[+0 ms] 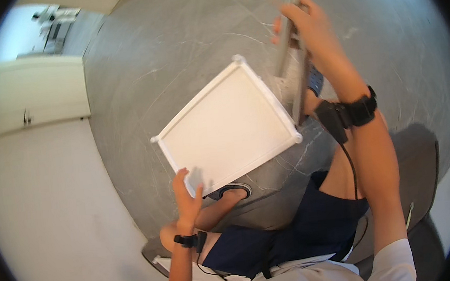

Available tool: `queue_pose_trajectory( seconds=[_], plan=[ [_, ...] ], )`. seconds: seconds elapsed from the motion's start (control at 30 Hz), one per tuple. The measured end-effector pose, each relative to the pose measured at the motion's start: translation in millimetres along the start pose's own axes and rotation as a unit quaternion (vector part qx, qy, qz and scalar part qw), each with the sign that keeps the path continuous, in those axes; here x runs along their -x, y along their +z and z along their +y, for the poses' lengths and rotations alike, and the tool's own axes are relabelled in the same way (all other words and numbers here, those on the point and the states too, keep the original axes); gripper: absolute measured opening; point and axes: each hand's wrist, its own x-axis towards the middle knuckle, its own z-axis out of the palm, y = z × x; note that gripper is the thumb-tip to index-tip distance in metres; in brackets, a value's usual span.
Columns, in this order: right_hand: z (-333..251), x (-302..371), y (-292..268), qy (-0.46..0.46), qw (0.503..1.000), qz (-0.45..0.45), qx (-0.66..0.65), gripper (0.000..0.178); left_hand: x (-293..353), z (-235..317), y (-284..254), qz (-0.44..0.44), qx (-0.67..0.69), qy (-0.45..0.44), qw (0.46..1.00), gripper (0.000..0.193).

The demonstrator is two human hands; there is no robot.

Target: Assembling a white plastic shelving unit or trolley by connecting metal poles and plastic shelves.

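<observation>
A white rectangular shelf panel (223, 124) with a raised rim and rounded corner sockets is tilted in front of me, above the floor. Its near-left corner sits between the thumb and fingers of my left hand (188, 194), which hides that corner. Beyond the panel's right side, my right hand (303, 24) is raised and wrapped around grey metal tubes (287, 55). The tubes point up and away, and their lower end comes close to the panel's right corner. Motion blurs the fingers there, and whether the tubes are joined I cannot tell.
White cabinets (34, 98) stand along the left. More white frame parts (207, 278) lie beside my left thigh on a dark seat (418, 177). My shoes rest on the grey marbled floor (133, 68). Black bands with cables (351, 167) circle both wrists.
</observation>
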Motion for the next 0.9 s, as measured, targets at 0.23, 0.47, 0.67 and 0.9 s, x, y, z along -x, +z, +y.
queue_pose_trajectory(
  seconds=[0.23,0.47,0.67,0.9],
  plan=[
    [59,44,71,0.166,0.965,-0.123,0.164,0.023,44,-130,-17,0.145,0.236,-0.262,0.925,0.053],
    [144,57,26,0.156,0.899,-0.114,0.393,0.026,53,-181,56,0.006,0.552,-0.358,0.753,0.058],
    [164,113,46,0.154,0.901,-0.093,0.395,0.027,73,-181,61,0.013,0.436,-0.295,0.85,0.054],
    [160,89,66,0.181,0.884,-0.1,0.419,0.023,72,-145,60,0.054,0.465,-0.351,0.811,0.051]
  ],
)
